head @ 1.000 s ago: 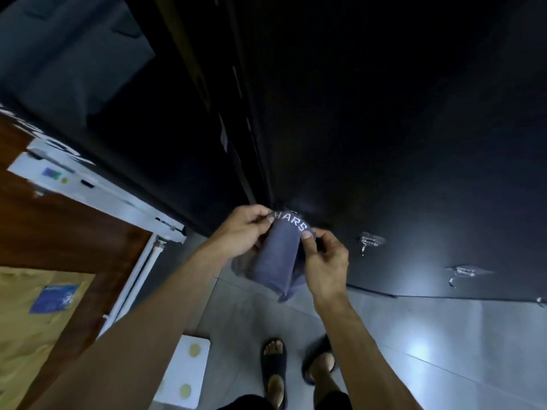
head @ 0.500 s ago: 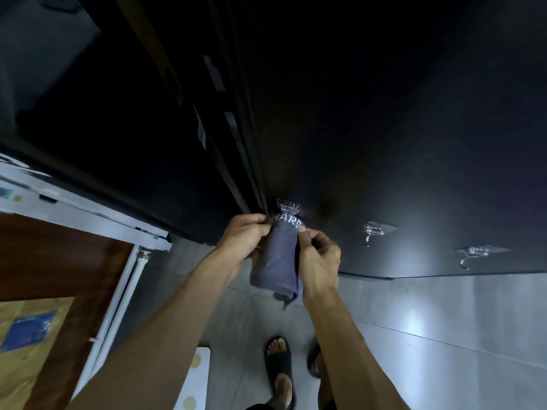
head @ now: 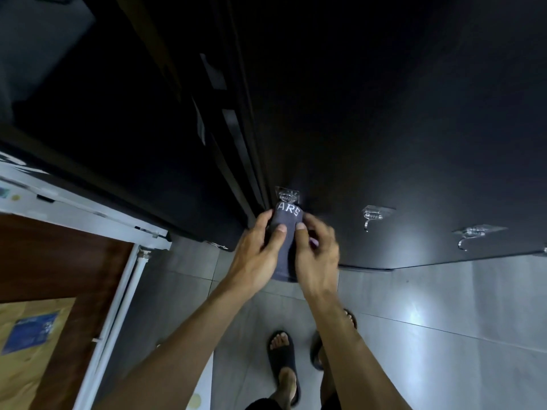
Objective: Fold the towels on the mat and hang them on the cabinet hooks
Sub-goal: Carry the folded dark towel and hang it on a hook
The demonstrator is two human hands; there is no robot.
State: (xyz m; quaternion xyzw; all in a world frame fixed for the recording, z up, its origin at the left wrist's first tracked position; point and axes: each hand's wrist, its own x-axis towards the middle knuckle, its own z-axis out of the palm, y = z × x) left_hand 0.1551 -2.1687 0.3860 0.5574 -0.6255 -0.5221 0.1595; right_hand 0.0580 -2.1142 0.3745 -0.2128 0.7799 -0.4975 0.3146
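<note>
- Fingers (head: 281, 232) of both hands pinch the folded grey towel (head: 285, 247); the left hand (head: 254, 261) grips its left edge and the right hand (head: 318, 258) its right edge, thumbs pressed on the front.
- Towel position: held flat against the dark cabinet (head: 384, 113), its lettered top edge touching the leftmost clear hook (head: 287, 196), at 12 o'clock from the hands.
- Step in hand, as judged: hanging the towel. Whether the cloth has already caught on the hook cannot be told, since the top fold hides the prong.
- Next move, as judged: seating the fold or loop over the prong and letting go gently, so that the towel hangs without slipping off.
- Free hooks: a second hook (head: 373, 216) at 3 o'clock from the towel, and a third hook (head: 470, 235) farther the same way; both bare.
- Surface and room: grey tiled floor (head: 444, 306) below the cabinet; a wooden table (head: 59, 261) with a tan mat (head: 29, 335) at 8 o'clock; the person's sandalled feet at 6 o'clock. Lighting is dim.
</note>
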